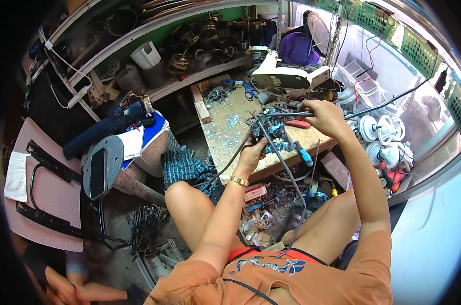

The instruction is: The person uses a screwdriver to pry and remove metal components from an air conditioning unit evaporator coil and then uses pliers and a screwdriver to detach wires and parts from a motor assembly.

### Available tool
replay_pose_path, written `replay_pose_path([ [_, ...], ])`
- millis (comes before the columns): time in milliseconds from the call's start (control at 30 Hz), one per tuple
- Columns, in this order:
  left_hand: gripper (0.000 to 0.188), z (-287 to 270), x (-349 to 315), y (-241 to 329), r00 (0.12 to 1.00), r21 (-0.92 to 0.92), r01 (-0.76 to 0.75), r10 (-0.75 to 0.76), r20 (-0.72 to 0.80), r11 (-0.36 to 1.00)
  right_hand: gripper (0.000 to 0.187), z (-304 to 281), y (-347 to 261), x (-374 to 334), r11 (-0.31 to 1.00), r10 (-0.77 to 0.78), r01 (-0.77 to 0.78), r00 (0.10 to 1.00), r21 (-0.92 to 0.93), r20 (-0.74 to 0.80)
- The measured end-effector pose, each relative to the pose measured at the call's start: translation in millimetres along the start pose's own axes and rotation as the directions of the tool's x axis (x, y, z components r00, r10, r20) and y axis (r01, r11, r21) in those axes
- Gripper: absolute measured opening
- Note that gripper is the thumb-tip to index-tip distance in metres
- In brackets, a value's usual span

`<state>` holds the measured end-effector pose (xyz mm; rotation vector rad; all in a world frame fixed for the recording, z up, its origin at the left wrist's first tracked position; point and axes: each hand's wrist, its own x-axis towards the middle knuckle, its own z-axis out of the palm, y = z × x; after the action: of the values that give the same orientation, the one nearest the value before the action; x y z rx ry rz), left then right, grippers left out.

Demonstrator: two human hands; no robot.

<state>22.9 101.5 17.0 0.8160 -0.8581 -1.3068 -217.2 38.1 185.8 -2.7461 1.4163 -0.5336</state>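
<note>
Over a low wooden bench, my right hand (326,117) is closed round a long dark cable (383,104) running off to the upper right. Its inner end reaches a grey metal piece (255,118), where other dark strands (282,158) meet and spread downward. My left hand (251,154), below a gold watch (239,181), has curled fingers beside this junction; what they hold is hidden. A red-handled tool (297,123) lies just below my right hand. Beyond my left fingers lies a blue-handled tool (305,156). Shredded bluish-dark scraps (275,131) lie between the hands.
Blue scissors (249,91) and metal bits (217,95) lie on the bench (220,147). White plastic parts (385,129) crowd the right side. A round metal stand (113,162) bears a phone (98,166) at left, near a pink chair (52,203). Debris (261,218) covers the floor between my legs.
</note>
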Motion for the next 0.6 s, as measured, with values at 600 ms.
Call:
replay_pose_path([
  [600, 0.044, -75.1, -1.5, 13.7, 0.991, 0.142, -0.035, 0.016, 0.131, 0.989, 0.021, 55.0, -33.6, -21.1, 0.990, 0.014, 0.027, 0.959, 0.141, -0.281],
])
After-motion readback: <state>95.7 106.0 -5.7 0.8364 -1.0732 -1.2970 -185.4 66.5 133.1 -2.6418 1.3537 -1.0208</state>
